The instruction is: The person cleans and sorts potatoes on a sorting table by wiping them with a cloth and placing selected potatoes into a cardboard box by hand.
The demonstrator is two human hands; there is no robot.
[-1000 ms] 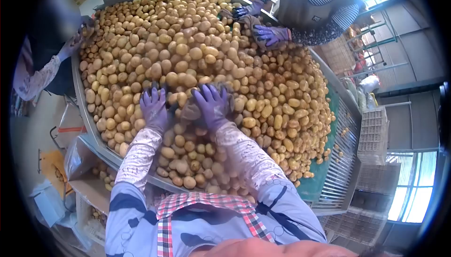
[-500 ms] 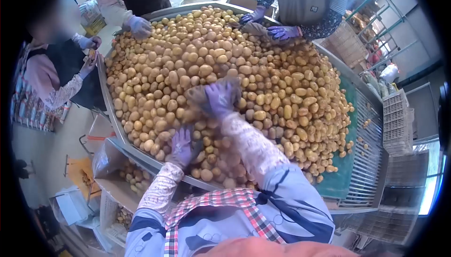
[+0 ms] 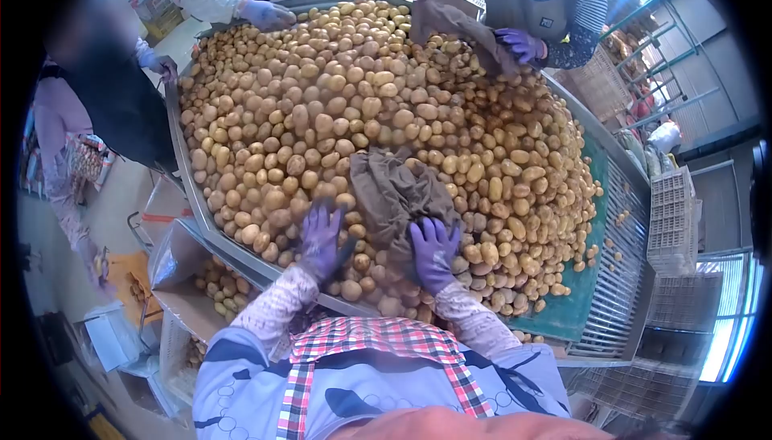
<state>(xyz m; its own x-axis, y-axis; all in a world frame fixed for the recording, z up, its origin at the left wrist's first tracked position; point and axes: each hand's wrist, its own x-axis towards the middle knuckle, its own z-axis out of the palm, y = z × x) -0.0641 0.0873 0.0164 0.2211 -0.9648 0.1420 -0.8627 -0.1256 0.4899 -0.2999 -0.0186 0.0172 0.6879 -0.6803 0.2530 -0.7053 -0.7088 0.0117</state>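
A large heap of small potatoes [image 3: 265, 130] fills a metal-edged sorting table [image 3: 189, 179] before me. My left hand [image 3: 323, 243], in a purple glove, rests open on the near potatoes with its fingers spread. To its right, my right hand [image 3: 435, 253], also purple-gloved, has its fingers stretched out at the near right edge of a crumpled brown cloth [image 3: 394, 195] and touches it. The cloth is draped over potatoes between and beyond my hands. What lies beneath my palms is hidden.
Across the table, a person's gloved hand [image 3: 521, 45] is at another brown cloth [image 3: 466, 26]. Another person's glove [image 3: 267, 15] is at the far left rim. A third person [image 3: 121, 94] leans down at the left. Slatted rollers [image 3: 619, 271] and crates [image 3: 672, 219] are at right; a potato-filled box [image 3: 183, 295] at lower left.
My right hand has drawn back towards me, and the brown cloth now lies spread out. My left hand moved slightly right and opened wider. The person at left has bent down; the far cloth is lifted.
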